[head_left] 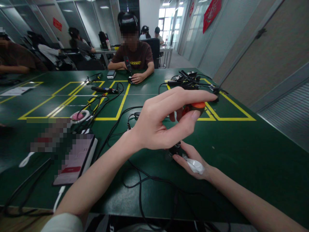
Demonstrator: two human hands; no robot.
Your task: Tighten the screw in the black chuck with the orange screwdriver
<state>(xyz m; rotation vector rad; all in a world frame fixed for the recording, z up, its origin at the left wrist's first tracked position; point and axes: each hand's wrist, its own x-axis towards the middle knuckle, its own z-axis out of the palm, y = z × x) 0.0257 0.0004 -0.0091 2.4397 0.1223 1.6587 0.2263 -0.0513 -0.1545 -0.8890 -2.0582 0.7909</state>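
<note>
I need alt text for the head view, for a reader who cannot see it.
The left hand pinches a small black object with an orange cap above a green table; the right hand grips a black part and white tissue. Cables lie around.

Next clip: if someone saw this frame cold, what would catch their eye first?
The left hand raised mid-frame, thumb and fingers pinching a small orange-and-black object. Just below it, the right hand grips a dark object on the green table, with something white in the palm. Across the table, a person in a brown shirt holds a dark handheld tool.
</note>
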